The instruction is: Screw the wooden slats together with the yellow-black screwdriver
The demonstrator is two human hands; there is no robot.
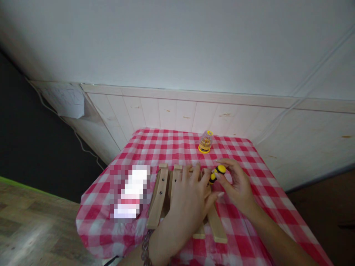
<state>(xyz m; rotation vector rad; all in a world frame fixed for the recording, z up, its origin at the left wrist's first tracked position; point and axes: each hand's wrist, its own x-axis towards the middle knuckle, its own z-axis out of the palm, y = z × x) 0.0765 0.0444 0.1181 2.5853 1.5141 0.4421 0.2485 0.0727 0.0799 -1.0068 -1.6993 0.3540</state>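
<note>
My left hand (188, 195) lies flat, fingers spread, on a wooden slatted frame (159, 195) that rests on the red-and-white checked tablecloth (155, 144). My right hand (235, 184) is closed around a short yellow-and-black screwdriver (217, 172), held with its tip pointing toward the frame beside my left fingers. The hands nearly touch at the thumbs. The middle of the frame is hidden under my left hand.
A clear, yellow-based holder of screwdriver bits (205, 142) stands near the table's far edge. A blurred-out patch (129, 192) covers something left of the frame. A pale panelled wall (177, 111) runs behind the table. Wooden floor (30, 221) lies to the left.
</note>
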